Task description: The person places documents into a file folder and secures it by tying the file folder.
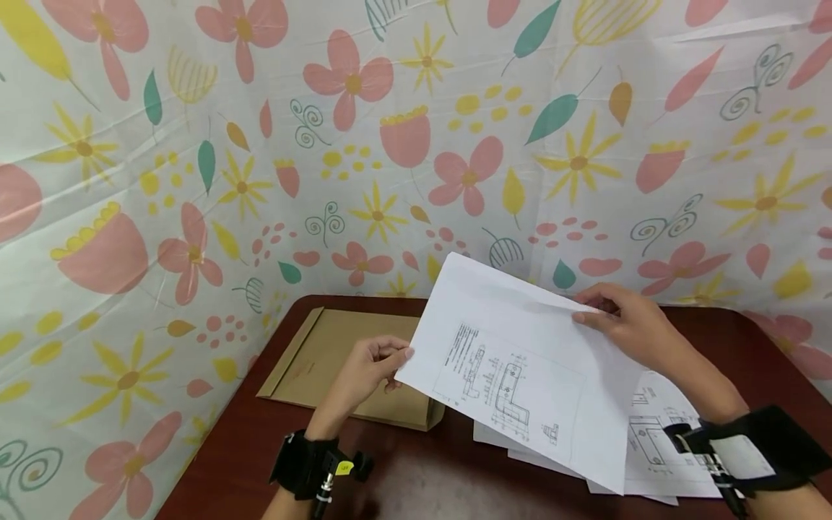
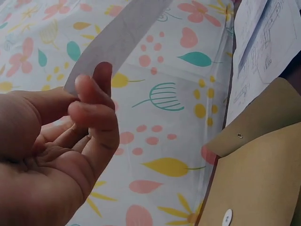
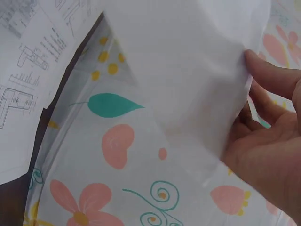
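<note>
Grip, L hand (image 1: 365, 373): thumb and fingers pinch the near-left edge of a printed sheet (image 1: 520, 368); in the L wrist view the paper edge runs up from between thumb and fingertips (image 2: 94, 94), other fingers loosely curled. A pinch at the margin likely keeps the drawing uncovered.

Grip, R hand (image 1: 627, 325): pinches the far-right edge of the same sheet, thumb on top, fingers underneath per the R wrist view. Two opposite holds keep the thin paper taut and flat rather than drooping.

Item 1, sheet w/ technical drawing: white, an L-shaped part drawn in line work plus a text block. Held in the air above the tabletop (image 1: 403, 469), tilted, printed face toward the head camera; prob. angled so for reading.

Item 2, stack of further drawing sheets (image 1: 656, 440): lies flat on the tabletop under and to the right of the held sheet, edges fanned unevenly, partly hidden by it.

Item 3, brown kraft envelope (image 1: 325, 361): flat on the tabletop to the left, just beyond the L hand; flap open toward the sheets, a white round closure disc (image 2: 227, 217) showing in the L wrist view. Not touched by either hand.

Item 4, floral plastic sheeting (image 1: 260, 180): backdrop on the far and left sides of the dark red-brown tabletop.

Item 5, black wrist straps w/ cameras, one per forearm.
</note>
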Demonstrator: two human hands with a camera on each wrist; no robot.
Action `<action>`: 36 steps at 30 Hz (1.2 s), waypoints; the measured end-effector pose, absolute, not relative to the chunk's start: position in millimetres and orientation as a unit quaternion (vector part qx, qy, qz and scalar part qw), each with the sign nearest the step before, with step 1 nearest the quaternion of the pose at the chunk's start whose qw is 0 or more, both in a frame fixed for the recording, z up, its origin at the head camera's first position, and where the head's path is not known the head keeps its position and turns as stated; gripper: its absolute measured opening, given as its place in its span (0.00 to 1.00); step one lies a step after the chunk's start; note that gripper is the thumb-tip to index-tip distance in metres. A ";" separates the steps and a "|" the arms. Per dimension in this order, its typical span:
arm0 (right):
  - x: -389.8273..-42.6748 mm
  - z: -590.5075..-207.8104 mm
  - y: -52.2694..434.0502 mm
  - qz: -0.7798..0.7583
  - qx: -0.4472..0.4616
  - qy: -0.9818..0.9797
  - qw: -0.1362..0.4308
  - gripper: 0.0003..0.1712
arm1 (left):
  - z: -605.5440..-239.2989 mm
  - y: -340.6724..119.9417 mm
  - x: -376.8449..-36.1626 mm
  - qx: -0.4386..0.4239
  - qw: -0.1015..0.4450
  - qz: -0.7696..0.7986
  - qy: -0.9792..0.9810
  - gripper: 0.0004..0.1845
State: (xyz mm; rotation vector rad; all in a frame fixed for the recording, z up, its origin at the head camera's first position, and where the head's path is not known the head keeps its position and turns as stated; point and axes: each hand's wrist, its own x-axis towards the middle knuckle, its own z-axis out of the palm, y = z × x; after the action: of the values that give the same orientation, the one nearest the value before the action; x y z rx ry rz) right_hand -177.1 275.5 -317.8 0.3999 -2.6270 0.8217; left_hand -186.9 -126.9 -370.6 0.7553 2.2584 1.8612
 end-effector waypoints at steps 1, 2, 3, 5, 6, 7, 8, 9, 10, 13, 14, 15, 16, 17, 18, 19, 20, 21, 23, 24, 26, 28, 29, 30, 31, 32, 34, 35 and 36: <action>-177.2 -317.5 276.2 0.292 0.133 -0.931 0.177 0.15 | -372.3 -127.1 -186.6 0.250 0.056 0.618 0.743 0.12; -177.4 -317.0 277.3 0.292 0.124 -0.933 0.172 0.17 | -374.1 -127.5 -186.3 0.251 0.052 0.622 0.740 0.12; -177.0 -316.6 279.0 0.292 0.117 -0.934 0.170 0.19 | -375.7 -127.6 -185.9 0.251 0.047 0.624 0.738 0.12; -176.6 -315.4 285.2 0.295 0.108 -0.934 0.172 0.20 | -378.8 -128.4 -185.6 0.249 0.033 0.629 0.736 0.11; -177.3 -315.3 289.7 0.301 0.106 -0.931 0.174 0.22 | -380.1 -129.1 -185.7 0.249 0.025 0.631 0.734 0.11; -177.9 -314.7 294.6 0.310 0.100 -0.929 0.175 0.25 | -381.0 -130.3 -185.8 0.250 0.017 0.634 0.732 0.11; -178.7 -314.2 300.0 0.322 0.093 -0.926 0.176 0.27 | -381.7 -131.7 -186.1 0.252 0.006 0.633 0.732 0.11; -179.3 -314.3 305.6 0.334 0.086 -0.922 0.178 0.30 | -382.2 -133.2 -186.5 0.254 -0.003 0.633 0.731 0.11; -180.2 -314.6 311.4 0.347 0.080 -0.918 0.177 0.32 | -382.5 -135.1 -187.1 0.257 -0.012 0.632 0.731 0.10; -182.1 -318.9 325.2 0.395 0.068 -0.903 0.156 0.36 | -382.8 -140.1 -188.0 0.261 -0.029 0.631 0.730 0.10; -182.1 -321.2 328.2 0.411 0.073 -0.897 0.144 0.35 | -382.8 -141.4 -188.0 0.261 -0.031 0.630 0.731 0.10; -182.0 -323.9 330.0 0.420 0.079 -0.895 0.132 0.34 | -383.0 -142.5 -188.2 0.259 -0.032 0.631 0.731 0.10; -182.0 -326.7 330.9 0.432 0.087 -0.890 0.118 0.33 | -383.3 -143.3 -188.4 0.260 -0.033 0.630 0.731 0.10; -181.9 -329.6 330.8 0.443 0.094 -0.886 0.105 0.31 | -383.6 -143.9 -188.5 0.259 -0.033 0.631 0.731 0.11; -181.2 -331.6 329.7 0.454 0.095 -0.881 0.090 0.29 | -384.2 -144.1 -188.7 0.258 -0.032 0.632 0.730 0.11; -180.8 -333.4 328.1 0.465 0.097 -0.876 0.079 0.26 | -384.8 -143.9 -188.8 0.254 -0.029 0.635 0.729 0.11; -180.4 -335.0 326.6 0.476 0.103 -0.871 0.073 0.24 | -385.8 -143.5 -189.2 0.251 -0.025 0.637 0.728 0.11; -179.9 -336.1 325.0 0.483 0.101 -0.867 0.067 0.21 | -387.1 -143.0 -189.7 0.247 -0.022 0.640 0.728 0.11; -179.1 -337.1 322.4 0.502 0.097 -0.857 0.066 0.17 | -389.6 -141.3 -190.4 0.238 -0.013 0.644 0.727 0.11; -178.8 -337.1 321.3 0.511 0.089 -0.852 0.068 0.17 | -390.9 -140.3 -190.9 0.234 -0.006 0.646 0.727 0.11; -178.3 -336.9 320.1 0.523 0.076 -0.846 0.074 0.17 | -393.3 -138.5 -191.8 0.227 0.005 0.646 0.729 0.12; -178.3 -336.6 319.9 0.532 0.068 -0.841 0.072 0.18 | -395.3 -137.3 -192.8 0.225 0.012 0.643 0.732 0.12; -178.3 -336.7 320.2 0.536 0.069 -0.839 0.071 0.18 | -396.1 -136.9 -193.1 0.222 0.015 0.641 0.734 0.12; -178.2 -336.9 320.7 0.538 0.071 -0.837 0.069 0.18 | -397.1 -136.9 -193.4 0.222 0.016 0.639 0.736 0.12; -178.1 -337.3 321.4 0.537 0.078 -0.837 0.069 0.17 | -398.0 -137.0 -193.8 0.221 0.015 0.637 0.738 0.12; -178.3 -338.0 322.2 0.537 0.080 -0.837 0.071 0.17 | -398.8 -137.2 -194.2 0.219 0.013 0.635 0.741 0.12; -178.8 -339.8 324.4 0.528 0.089 -0.841 0.079 0.16 | -400.3 -137.7 -194.8 0.215 0.013 0.634 0.743 0.11; -179.0 -340.7 325.4 0.521 0.089 -0.844 0.086 0.15 | -401.2 -137.8 -195.3 0.213 0.015 0.633 0.744 0.12; -179.2 -341.5 326.4 0.518 0.089 -0.846 0.092 0.14 | -402.1 -137.9 -196.0 0.211 0.016 0.632 0.745 0.12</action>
State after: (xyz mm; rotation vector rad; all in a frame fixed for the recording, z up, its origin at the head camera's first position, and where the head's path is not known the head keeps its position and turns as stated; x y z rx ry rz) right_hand -179.2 326.4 -341.5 0.2634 -2.5127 1.5379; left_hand -196.0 -137.9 -402.1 0.6564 2.3177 1.9673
